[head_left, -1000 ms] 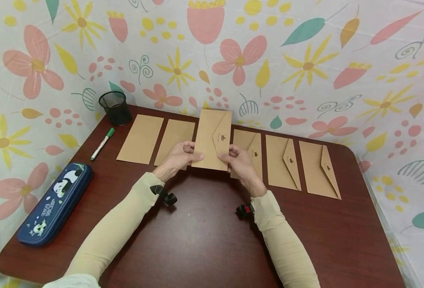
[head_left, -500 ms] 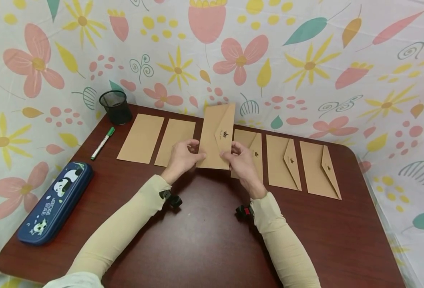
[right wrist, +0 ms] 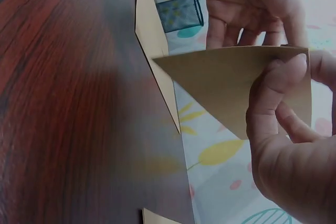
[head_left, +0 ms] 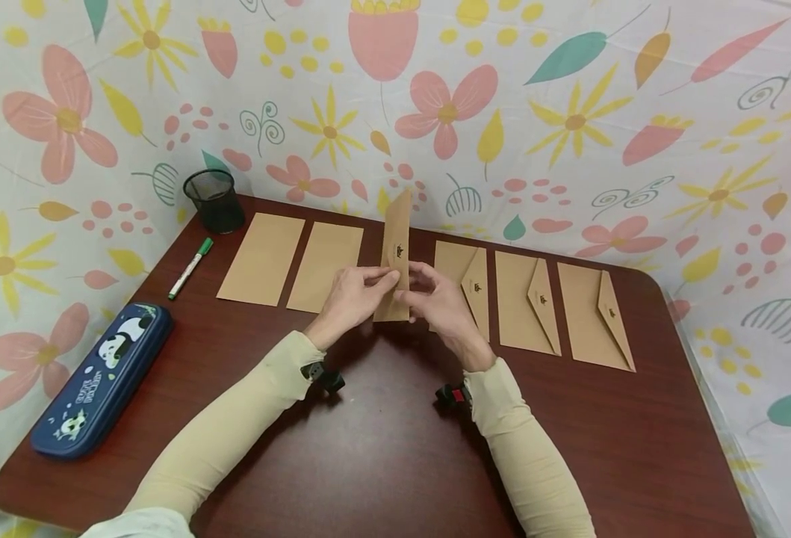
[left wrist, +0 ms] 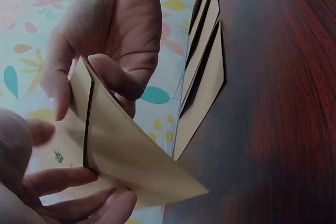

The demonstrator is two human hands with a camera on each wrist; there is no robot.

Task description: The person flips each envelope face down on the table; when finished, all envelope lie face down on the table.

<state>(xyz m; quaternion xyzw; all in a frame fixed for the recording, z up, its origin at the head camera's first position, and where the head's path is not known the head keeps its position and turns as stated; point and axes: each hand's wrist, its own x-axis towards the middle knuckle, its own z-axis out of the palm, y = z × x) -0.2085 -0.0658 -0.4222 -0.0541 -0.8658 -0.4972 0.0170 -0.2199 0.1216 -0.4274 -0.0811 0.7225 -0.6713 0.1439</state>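
Note:
Upright between the two hands, above the table's back half, stands a kraft-paper envelope (head_left: 397, 224) with a small dark crown print, turned nearly edge-on in the head view. The left hand (head_left: 355, 297) holds it from the left, thumb and fingers at its lower part. From the other side the right hand (head_left: 438, 302) pinches its right edge. In the left wrist view the flap of the envelope (left wrist: 126, 156) shows a dark slit along its edge. The right wrist view shows the right thumb (right wrist: 281, 80) bent against the plain face of the envelope (right wrist: 220, 82).
Two plain-side-up envelopes (head_left: 261, 259) (head_left: 326, 261) lie left of the hands. Three with flaps showing, one of them (head_left: 528, 302) in the middle, lie to the right. Further left are a black mesh pen cup (head_left: 215, 203), a green-capped marker (head_left: 190, 269) and a blue panda pencil case (head_left: 102, 381). Patterned cloth (head_left: 301, 90) hangs behind.
The envelope has turned from showing its flap face broadly to nearly edge-on. The left hand has moved right, toward the right hand; the other envelopes have stayed put.

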